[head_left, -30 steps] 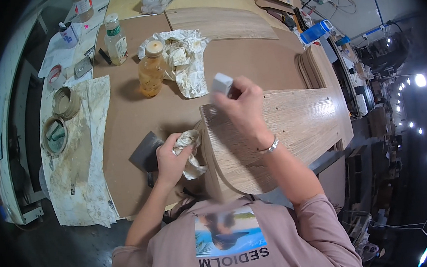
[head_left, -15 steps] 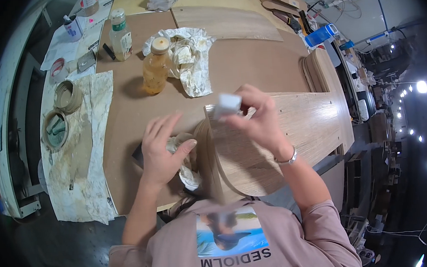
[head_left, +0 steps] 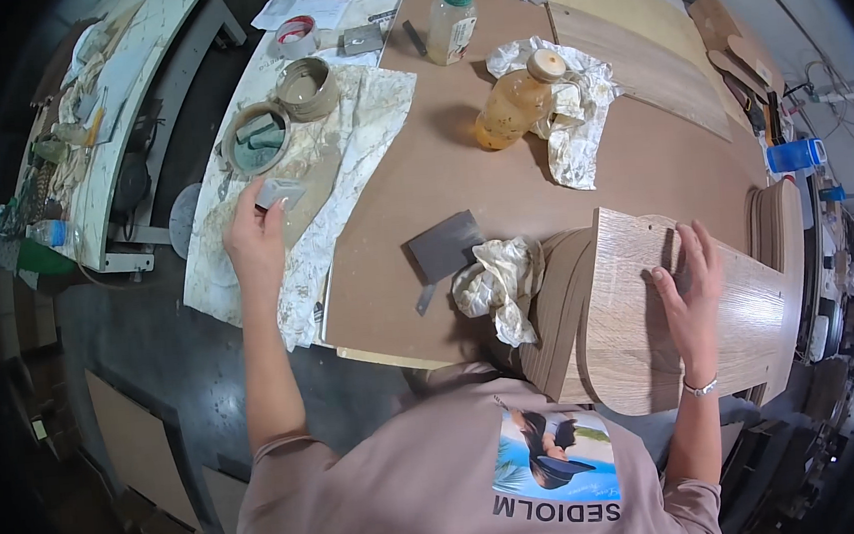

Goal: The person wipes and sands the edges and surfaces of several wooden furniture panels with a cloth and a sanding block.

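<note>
My left hand [head_left: 256,235] reaches out to the left over a stained paper sheet [head_left: 339,163] and grips a small grey block [head_left: 281,191]. Flat on a light wooden panel with a rounded corner [head_left: 642,320] lies my right hand [head_left: 692,291], fingers spread and holding nothing. The panel tops a stack of similar boards at the bench's near edge. A crumpled white rag [head_left: 496,280] and a grey metal scraper [head_left: 443,251] lie on the brown bench [head_left: 410,178] between my hands.
Two round tubs of filler [head_left: 307,84] [head_left: 257,140] stand on the stained sheet. An amber bottle [head_left: 515,104] sits on a crumpled cloth, with a clear bottle [head_left: 452,14] behind it. A tape roll [head_left: 297,36] lies far left. More wooden boards [head_left: 651,59] lie at the back right.
The small grey block has passed from my right hand to my left, which left the rag and swung out over the stained sheet. My right hand has come down flat on the panel.
</note>
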`<state>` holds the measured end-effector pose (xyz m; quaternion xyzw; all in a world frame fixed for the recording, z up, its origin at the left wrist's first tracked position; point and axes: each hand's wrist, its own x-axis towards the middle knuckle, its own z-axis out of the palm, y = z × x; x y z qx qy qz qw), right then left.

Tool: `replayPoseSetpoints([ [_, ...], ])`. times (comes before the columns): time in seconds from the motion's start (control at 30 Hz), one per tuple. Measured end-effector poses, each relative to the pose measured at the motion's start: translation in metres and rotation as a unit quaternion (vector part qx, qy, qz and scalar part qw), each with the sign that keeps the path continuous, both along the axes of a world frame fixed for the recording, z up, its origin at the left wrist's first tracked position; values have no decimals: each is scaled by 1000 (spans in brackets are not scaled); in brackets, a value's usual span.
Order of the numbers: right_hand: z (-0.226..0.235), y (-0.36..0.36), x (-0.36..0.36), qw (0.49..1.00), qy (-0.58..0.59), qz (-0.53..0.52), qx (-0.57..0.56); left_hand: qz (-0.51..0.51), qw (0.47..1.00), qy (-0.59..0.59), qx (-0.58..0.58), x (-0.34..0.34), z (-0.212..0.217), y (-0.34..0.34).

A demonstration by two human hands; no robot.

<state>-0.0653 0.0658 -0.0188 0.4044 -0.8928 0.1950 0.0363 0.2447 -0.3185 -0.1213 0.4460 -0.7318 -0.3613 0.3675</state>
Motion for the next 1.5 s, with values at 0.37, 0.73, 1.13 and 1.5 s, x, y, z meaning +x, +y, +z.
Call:
replayPoseSetpoints([
  [0.37, -21, -7, -2, 999, 47, -5, -20, 16, 989, -145, -22, -1, -72, -28],
  [0.73, -19, 2, 0, 997, 70, -17, -21, -414, 895, 156, 45, -192, 82, 118],
  [1.13, -12, 2, 0, 998, 55, -36, -10, -554, 826, 14, -103, -245, 99, 96],
  [1.5, -15, 2, 1, 997, 61, -33, -25, -547, 835, -35, -43, -237, 106, 92],
])
